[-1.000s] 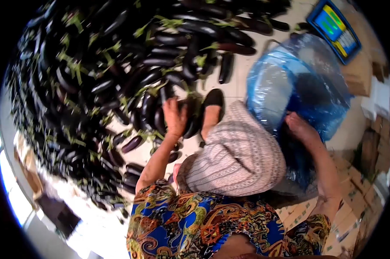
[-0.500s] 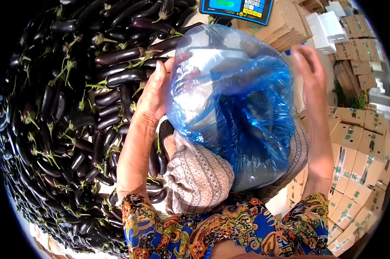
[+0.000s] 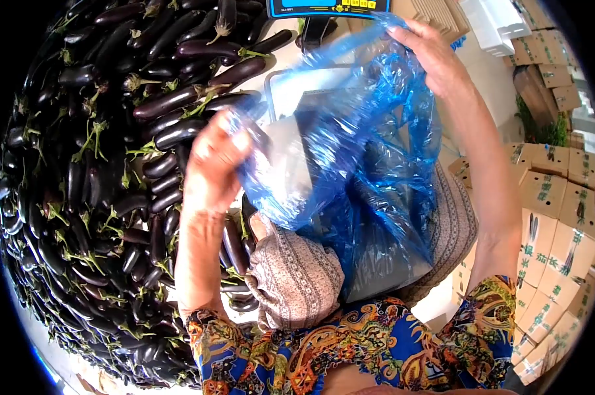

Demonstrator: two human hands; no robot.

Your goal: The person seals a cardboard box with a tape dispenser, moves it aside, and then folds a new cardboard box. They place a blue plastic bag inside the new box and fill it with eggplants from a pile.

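Blue bag (image 3: pixel 383 217) stretched b/w your hands!
Your R hand (image 3: pixel 435 56) pinches the bag's far rim, R side; your L hand (image 3: pixel 215 158), a bit blurred, is closed on film at its L edge. Bag's crumpled, over your lap, w/ patterned trousers (image 3: pixel 296 280) on both sides of it. Eggplants (image 3: pixel 175 133) heaped L of bag, stacked cartons (image 3: pixel 541 247) R of it, scale display (image 3: pixel 327 8) just past its far end.

The person wears a blue top (image 3: pixel 324 342) with orange, yellow and black swirling patterns, short sleeves, and pale patterned trousers (image 3: pixel 300 276) with dark bands.
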